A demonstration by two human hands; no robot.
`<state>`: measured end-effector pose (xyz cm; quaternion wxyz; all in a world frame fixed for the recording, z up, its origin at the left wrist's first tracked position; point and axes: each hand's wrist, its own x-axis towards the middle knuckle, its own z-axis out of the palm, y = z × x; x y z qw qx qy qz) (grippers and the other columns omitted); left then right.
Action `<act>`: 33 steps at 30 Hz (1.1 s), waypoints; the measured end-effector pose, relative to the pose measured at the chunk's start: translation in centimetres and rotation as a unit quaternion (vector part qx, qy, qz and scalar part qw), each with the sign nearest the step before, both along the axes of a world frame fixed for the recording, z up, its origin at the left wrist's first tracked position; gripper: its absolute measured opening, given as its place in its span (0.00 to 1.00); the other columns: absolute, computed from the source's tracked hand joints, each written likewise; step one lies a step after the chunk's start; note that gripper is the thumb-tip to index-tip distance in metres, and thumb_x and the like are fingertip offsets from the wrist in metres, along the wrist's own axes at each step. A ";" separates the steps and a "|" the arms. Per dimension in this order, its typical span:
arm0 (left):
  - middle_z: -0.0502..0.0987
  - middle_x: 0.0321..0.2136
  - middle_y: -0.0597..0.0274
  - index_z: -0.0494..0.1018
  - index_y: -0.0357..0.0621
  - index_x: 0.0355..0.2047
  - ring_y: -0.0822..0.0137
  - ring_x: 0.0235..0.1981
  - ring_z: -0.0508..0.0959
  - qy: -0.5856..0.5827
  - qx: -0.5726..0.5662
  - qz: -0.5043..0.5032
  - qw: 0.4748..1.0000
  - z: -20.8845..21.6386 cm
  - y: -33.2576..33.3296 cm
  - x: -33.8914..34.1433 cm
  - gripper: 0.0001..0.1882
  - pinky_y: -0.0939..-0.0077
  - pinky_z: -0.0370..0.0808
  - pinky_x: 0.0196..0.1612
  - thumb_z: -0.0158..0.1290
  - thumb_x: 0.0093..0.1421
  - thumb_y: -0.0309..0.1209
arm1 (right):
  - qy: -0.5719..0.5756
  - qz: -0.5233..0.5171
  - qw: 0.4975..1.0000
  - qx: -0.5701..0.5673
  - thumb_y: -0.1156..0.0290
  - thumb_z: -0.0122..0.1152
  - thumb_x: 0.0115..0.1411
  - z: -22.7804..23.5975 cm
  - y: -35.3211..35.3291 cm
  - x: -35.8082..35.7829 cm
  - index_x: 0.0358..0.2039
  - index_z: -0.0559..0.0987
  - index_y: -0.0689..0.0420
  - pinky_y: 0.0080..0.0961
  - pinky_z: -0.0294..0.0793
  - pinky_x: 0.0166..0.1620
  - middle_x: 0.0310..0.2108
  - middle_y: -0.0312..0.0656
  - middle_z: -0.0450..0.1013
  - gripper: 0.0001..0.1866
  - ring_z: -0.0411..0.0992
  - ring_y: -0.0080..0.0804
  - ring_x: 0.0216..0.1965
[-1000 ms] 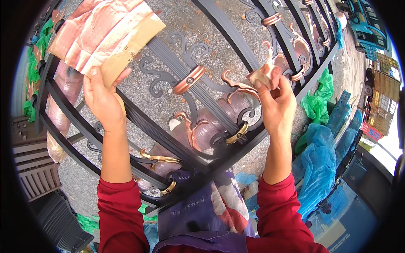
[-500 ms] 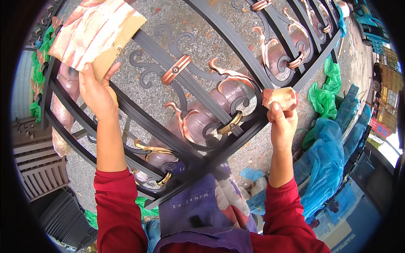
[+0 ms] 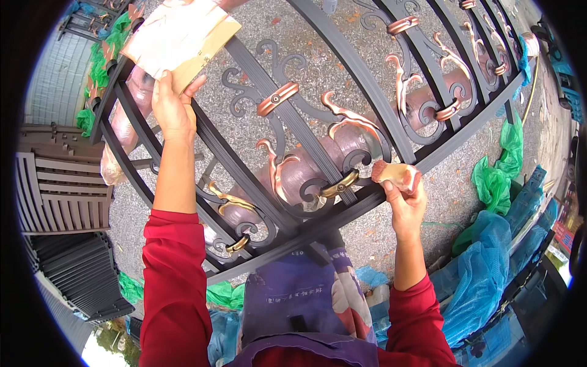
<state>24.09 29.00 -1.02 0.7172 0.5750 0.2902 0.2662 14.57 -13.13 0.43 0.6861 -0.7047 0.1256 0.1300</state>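
My left hand (image 3: 173, 113) grips the lower edge of a cardboard sheet (image 3: 210, 50), smeared with pale pink paint, at the upper left above the railing. Between the thumb and fingers of my right hand (image 3: 406, 205) is a small yellowish sponge (image 3: 394, 174) with reddish-brown, paint-stained ends. It hovers by the railing's lower rail, just right of a gold collar (image 3: 340, 183). The black metal railing (image 3: 306, 147) slants across the view, with scrolls and copper-coloured leaves (image 3: 351, 116). A copper collar (image 3: 277, 99) sits higher on the same bar.
A plastic-wrapped roll (image 3: 293, 168) lies beneath the railing on grey gravelly ground (image 3: 257, 144). Blue netting (image 3: 483, 257) and green plastic (image 3: 492, 180) lie to the right. Slatted dark panels (image 3: 64, 189) are stacked at the left. A purple apron (image 3: 293, 300) covers my front.
My right hand has brought the sponge down and closer to the gold collar, tilting it. My left hand still holds the cardboard. The whole view has shifted, with the railing further right.
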 end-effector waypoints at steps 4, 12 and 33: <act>0.78 0.47 0.48 0.69 0.29 0.48 0.56 0.48 0.81 -0.015 -0.045 0.036 0.998 1.3 1.2 -1.1 0.13 0.57 0.86 0.46 0.47 0.71 0.30 | 0.017 0.017 0.999 0.031 0.77 0.68 0.61 -0.2 -0.9 0.4 0.51 0.74 0.62 0.18 0.75 0.36 0.41 0.35 0.74 0.19 0.73 0.21 0.37; 0.79 0.46 0.53 0.69 0.37 0.49 0.61 0.44 0.84 0.016 -0.109 -0.038 0.993 7.0 -11.5 -7.2 0.12 0.62 0.87 0.40 0.50 0.71 0.32 | -0.104 0.021 0.994 0.004 0.78 0.68 0.61 1.3 -1.1 1.8 0.50 0.75 0.62 0.26 0.73 0.52 0.51 0.42 0.70 0.18 0.72 0.30 0.47; 0.78 0.50 0.48 0.65 0.27 0.56 0.62 0.45 0.83 0.076 -0.042 -0.146 0.985 6.9 -26.1 -13.1 0.17 0.67 0.85 0.45 0.43 0.75 0.30 | -0.244 0.013 0.967 -0.070 0.79 0.67 0.58 6.6 7.1 7.5 0.44 0.81 0.63 0.30 0.74 0.48 0.43 0.46 0.77 0.12 0.76 0.41 0.44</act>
